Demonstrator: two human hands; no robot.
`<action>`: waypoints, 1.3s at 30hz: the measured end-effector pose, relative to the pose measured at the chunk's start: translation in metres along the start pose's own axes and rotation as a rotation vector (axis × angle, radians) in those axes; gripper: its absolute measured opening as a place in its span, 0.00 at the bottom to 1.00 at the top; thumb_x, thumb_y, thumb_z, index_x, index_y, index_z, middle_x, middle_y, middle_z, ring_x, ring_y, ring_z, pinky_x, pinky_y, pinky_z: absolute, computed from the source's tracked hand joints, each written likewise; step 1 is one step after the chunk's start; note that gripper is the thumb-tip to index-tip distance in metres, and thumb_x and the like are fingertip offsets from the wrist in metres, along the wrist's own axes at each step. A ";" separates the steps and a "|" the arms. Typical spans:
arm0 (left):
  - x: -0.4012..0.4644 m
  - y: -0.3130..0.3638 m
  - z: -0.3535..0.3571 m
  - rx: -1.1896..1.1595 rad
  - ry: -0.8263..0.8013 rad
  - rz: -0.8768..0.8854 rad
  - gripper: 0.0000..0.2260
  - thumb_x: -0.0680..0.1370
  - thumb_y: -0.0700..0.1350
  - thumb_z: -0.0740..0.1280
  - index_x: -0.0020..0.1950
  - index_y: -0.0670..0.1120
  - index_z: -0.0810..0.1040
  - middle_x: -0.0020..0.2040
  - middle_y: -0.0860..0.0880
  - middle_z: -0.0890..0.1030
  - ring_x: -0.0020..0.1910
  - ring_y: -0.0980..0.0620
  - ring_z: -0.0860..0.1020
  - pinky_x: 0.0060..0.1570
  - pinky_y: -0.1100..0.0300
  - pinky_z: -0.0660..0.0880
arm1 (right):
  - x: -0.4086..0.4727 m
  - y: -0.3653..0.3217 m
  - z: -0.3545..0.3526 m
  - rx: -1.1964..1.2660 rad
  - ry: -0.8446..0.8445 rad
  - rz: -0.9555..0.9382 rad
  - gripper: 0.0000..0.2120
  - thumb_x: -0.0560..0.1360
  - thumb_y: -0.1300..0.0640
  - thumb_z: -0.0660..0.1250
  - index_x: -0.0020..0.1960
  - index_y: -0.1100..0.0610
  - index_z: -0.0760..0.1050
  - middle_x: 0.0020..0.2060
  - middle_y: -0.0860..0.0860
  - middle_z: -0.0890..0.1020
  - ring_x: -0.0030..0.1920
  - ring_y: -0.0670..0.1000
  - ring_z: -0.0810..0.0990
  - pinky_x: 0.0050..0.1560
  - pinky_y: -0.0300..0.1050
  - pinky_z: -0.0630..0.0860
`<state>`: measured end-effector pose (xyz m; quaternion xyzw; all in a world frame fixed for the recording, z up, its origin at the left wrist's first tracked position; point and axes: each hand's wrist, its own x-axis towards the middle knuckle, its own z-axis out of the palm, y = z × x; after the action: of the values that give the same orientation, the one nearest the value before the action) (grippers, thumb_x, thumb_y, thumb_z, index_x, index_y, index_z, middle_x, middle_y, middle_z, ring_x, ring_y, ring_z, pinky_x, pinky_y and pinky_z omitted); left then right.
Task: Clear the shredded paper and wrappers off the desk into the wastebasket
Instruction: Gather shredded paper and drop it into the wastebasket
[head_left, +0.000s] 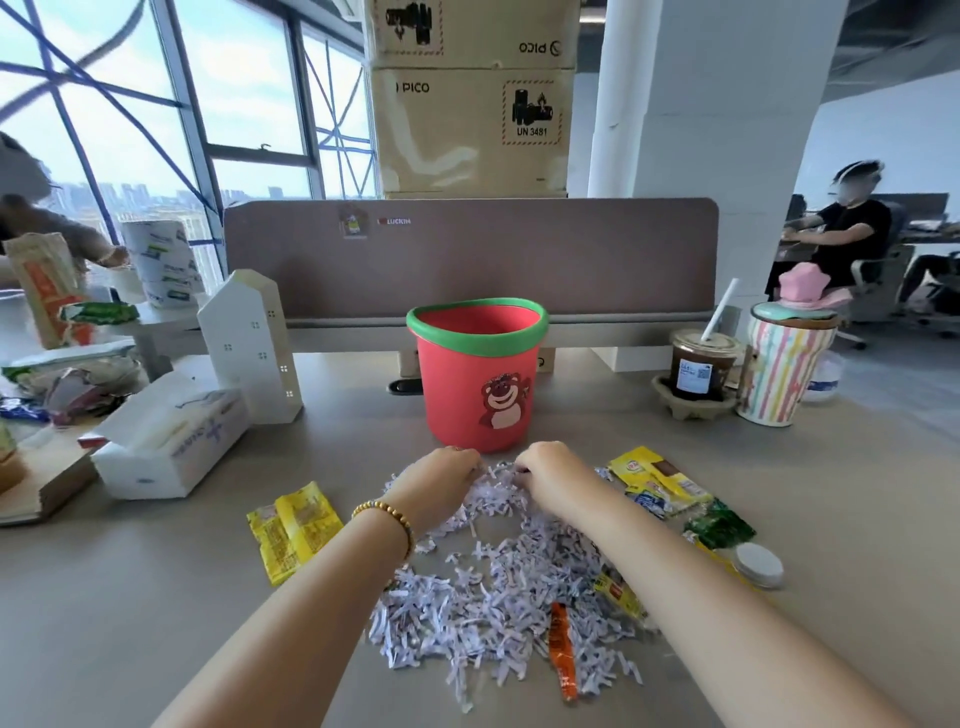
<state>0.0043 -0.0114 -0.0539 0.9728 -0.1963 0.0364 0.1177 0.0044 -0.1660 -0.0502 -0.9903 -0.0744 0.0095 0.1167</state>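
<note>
A heap of white shredded paper lies on the grey desk in front of me. Behind it stands a red wastebasket with a green rim and a bear picture. My left hand and my right hand are side by side at the far edge of the heap, fingers curled down into the shreds and gathering a clump between them. Wrappers lie around: a yellow one at the left, a yellow packet and a green one at the right, an orange one in the shreds.
A white tissue box and a white house-shaped holder stand at the left. An iced coffee in a tray and a striped cup stand at the right. A white lid lies by the wrappers. A desk divider is behind.
</note>
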 end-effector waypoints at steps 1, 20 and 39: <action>-0.002 0.001 -0.004 -0.014 0.017 -0.007 0.10 0.81 0.42 0.54 0.52 0.40 0.73 0.52 0.42 0.79 0.45 0.45 0.75 0.45 0.55 0.72 | -0.002 -0.002 -0.004 0.030 0.001 -0.001 0.10 0.77 0.63 0.61 0.55 0.59 0.78 0.53 0.57 0.80 0.53 0.58 0.79 0.47 0.43 0.73; 0.065 0.016 -0.123 -0.210 0.438 0.040 0.11 0.81 0.44 0.56 0.43 0.41 0.72 0.38 0.43 0.74 0.38 0.46 0.72 0.39 0.57 0.70 | 0.017 -0.024 -0.141 0.281 0.323 -0.201 0.09 0.77 0.59 0.64 0.51 0.60 0.81 0.30 0.47 0.75 0.35 0.48 0.72 0.31 0.40 0.64; 0.174 -0.006 -0.120 -0.029 0.204 -0.042 0.12 0.78 0.47 0.58 0.55 0.43 0.76 0.53 0.42 0.79 0.47 0.44 0.77 0.41 0.59 0.71 | 0.129 -0.019 -0.136 -0.001 0.225 -0.007 0.11 0.74 0.57 0.63 0.33 0.57 0.71 0.29 0.53 0.72 0.37 0.58 0.73 0.38 0.45 0.69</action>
<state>0.1635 -0.0412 0.0814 0.9661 -0.1635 0.1297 0.1520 0.1338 -0.1594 0.0864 -0.9850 -0.0641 -0.1022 0.1237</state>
